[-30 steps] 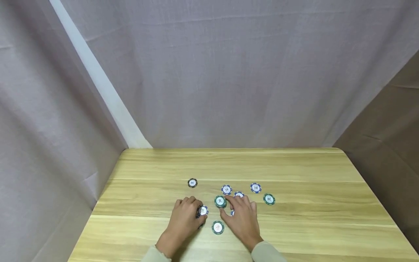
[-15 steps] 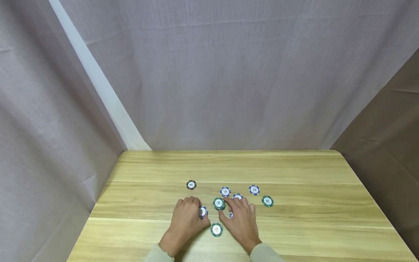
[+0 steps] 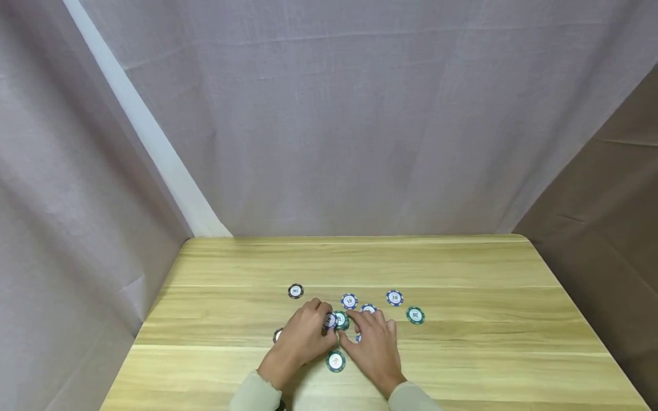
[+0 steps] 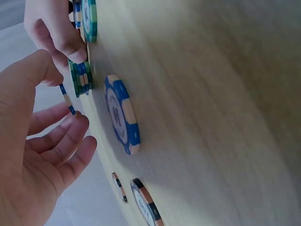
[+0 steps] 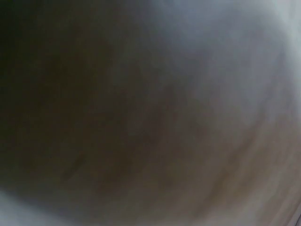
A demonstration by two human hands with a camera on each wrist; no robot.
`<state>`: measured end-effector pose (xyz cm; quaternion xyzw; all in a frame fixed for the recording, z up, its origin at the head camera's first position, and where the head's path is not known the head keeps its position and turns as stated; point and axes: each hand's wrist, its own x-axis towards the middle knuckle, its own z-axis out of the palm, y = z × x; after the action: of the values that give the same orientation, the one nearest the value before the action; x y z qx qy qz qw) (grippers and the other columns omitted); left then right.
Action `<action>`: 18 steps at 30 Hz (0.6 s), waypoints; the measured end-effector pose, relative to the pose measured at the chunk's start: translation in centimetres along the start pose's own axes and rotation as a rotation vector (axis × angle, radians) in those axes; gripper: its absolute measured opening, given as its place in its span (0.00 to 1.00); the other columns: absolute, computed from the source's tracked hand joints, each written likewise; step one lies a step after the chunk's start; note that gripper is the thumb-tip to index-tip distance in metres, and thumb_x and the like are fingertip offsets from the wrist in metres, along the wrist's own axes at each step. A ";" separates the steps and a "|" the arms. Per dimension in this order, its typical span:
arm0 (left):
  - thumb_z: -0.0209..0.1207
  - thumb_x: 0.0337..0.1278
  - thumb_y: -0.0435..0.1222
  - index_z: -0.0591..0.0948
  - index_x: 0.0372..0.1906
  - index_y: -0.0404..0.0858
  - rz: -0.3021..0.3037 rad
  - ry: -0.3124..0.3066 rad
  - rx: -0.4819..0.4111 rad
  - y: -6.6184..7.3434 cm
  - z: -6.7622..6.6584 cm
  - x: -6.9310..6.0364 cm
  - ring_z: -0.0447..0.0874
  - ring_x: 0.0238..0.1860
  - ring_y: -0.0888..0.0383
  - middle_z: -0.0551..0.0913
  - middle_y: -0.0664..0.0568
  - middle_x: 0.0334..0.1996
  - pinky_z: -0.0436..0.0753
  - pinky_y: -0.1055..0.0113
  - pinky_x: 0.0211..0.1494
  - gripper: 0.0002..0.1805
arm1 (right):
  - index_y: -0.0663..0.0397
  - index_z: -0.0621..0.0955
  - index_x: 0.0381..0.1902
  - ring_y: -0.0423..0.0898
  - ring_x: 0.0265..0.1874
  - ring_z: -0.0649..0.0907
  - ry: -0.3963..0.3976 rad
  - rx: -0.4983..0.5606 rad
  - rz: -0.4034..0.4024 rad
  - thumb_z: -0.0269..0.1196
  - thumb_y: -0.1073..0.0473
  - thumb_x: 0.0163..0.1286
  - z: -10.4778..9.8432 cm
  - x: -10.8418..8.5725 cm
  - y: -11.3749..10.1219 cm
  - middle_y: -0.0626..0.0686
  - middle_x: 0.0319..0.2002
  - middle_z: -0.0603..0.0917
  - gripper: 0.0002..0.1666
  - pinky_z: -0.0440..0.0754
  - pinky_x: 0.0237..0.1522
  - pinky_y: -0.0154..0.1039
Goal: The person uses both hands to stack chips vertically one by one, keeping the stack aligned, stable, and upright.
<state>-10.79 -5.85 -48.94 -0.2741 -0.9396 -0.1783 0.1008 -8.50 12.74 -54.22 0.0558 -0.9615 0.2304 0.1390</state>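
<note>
My left hand (image 3: 303,333) pinches a blue poker chip (image 4: 68,100) between thumb and fingers, just left of a short stack of chips (image 3: 340,320) with a green one on top. Thumb and index finger of my right hand (image 3: 377,348) grip that stack from the right. In the left wrist view the held chip is tilted on edge, apart from the table. Below it a blue chip (image 4: 122,115) lies flat, hidden under my left hand in the head view. The right wrist view is dark and blurred.
Blue chips (image 3: 394,297) and a green chip (image 3: 415,315) lie behind and right of my right hand. A black chip (image 3: 295,291) is at the back left, another black chip (image 3: 278,335) beside my left hand. One green chip (image 3: 336,361) lies in front, between my wrists.
My left hand has moved right and slightly away from me with the blue chip, up to the stack, uncovering a black chip on its left. My right hand stays at the stack.
</note>
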 end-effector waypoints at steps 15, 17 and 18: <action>0.69 0.59 0.37 0.84 0.56 0.31 -0.001 -0.102 -0.058 0.4 0.6 1.1 0.86 0.49 0.53 0.85 0.44 0.48 0.87 0.64 0.54 0.22 | 0.38 0.86 0.59 0.39 0.36 0.66 0.016 -0.042 -0.012 0.69 0.33 0.64 -0.1 -0.1 -0.2 0.35 0.27 0.68 0.30 0.58 0.41 0.41; 0.69 0.61 0.36 0.84 0.57 0.30 -0.015 -0.128 -0.083 0.5 0.5 1.0 0.86 0.51 0.52 0.85 0.43 0.49 0.87 0.63 0.55 0.22 | 0.37 0.86 0.60 0.39 0.36 0.66 0.001 -0.039 -0.002 0.69 0.33 0.65 -0.1 -0.2 -0.2 0.35 0.27 0.68 0.30 0.58 0.41 0.41; 0.70 0.62 0.36 0.83 0.57 0.30 -0.020 -0.137 -0.095 0.5 0.5 1.0 0.86 0.51 0.52 0.85 0.43 0.50 0.86 0.63 0.56 0.22 | 0.37 0.86 0.60 0.39 0.36 0.66 -0.002 -0.038 0.000 0.69 0.33 0.65 -0.1 -0.2 -0.2 0.35 0.27 0.68 0.30 0.58 0.41 0.41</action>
<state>-11.37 -4.79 -48.92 -0.2807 -0.9375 -0.2045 0.0212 -8.26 12.62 -54.14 0.0532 -0.9659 0.2118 0.1390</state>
